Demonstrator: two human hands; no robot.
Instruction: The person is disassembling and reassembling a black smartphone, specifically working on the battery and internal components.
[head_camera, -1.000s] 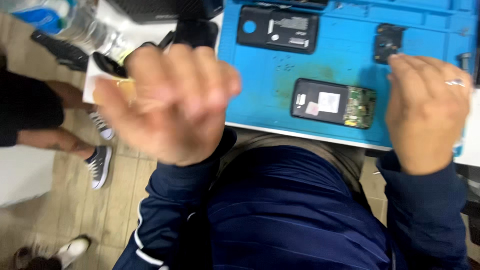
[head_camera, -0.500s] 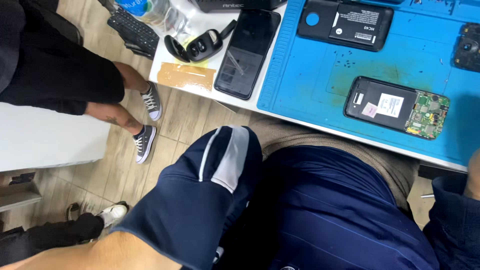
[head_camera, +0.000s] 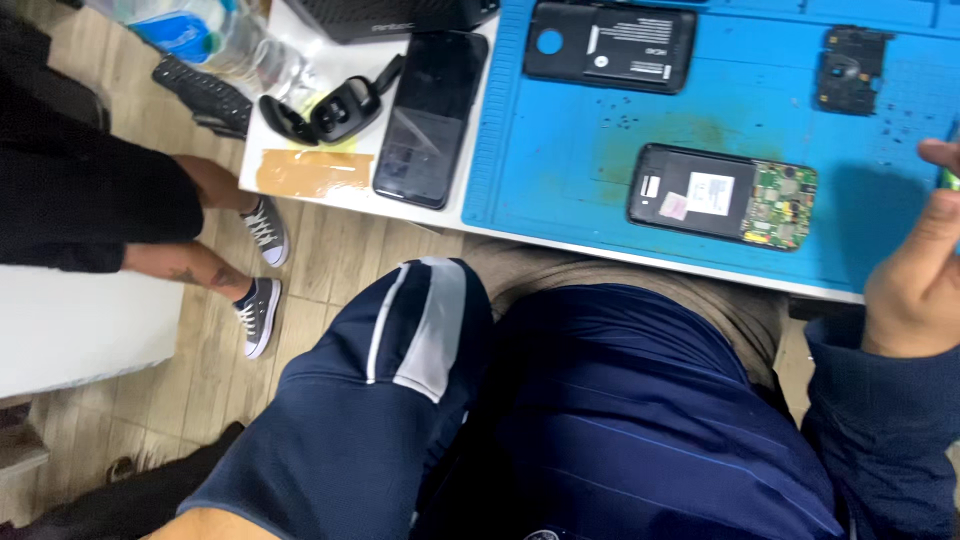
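- Looking down past a dark blue jacket at a white table (head_camera: 330, 195) with a blue work mat (head_camera: 560, 170) on it.
- Right hand (head_camera: 915, 270) was raised at the right edge of view, over the mat's right end, fingers curled. A small green bit showed at the thumb tip, cut off by the frame; couldn't tell if it was gripped.
- Left hand: only the raised sleeve and a sliver of skin at the bottom edge; hand itself out of view.
- Opened phone (head_camera: 722, 196) lay flat on the mat, back cover off, green circuit board exposed at its right end. Nearest item to the right hand, not touched.
- Black back cover (head_camera: 610, 46) lay on the mat above it, well apart.
- Small black module (head_camera: 853, 68) sat near the mat's top right.
- Dark intact phone (head_camera: 432, 115) lay on the bare table just beside the mat's left edge.
- Black earbud case (head_camera: 325, 112), open, left of that phone; strip of tan tape (head_camera: 305, 172) below it.
- Another person's legs and grey sneakers (head_camera: 262, 270) stood on the floor at left.
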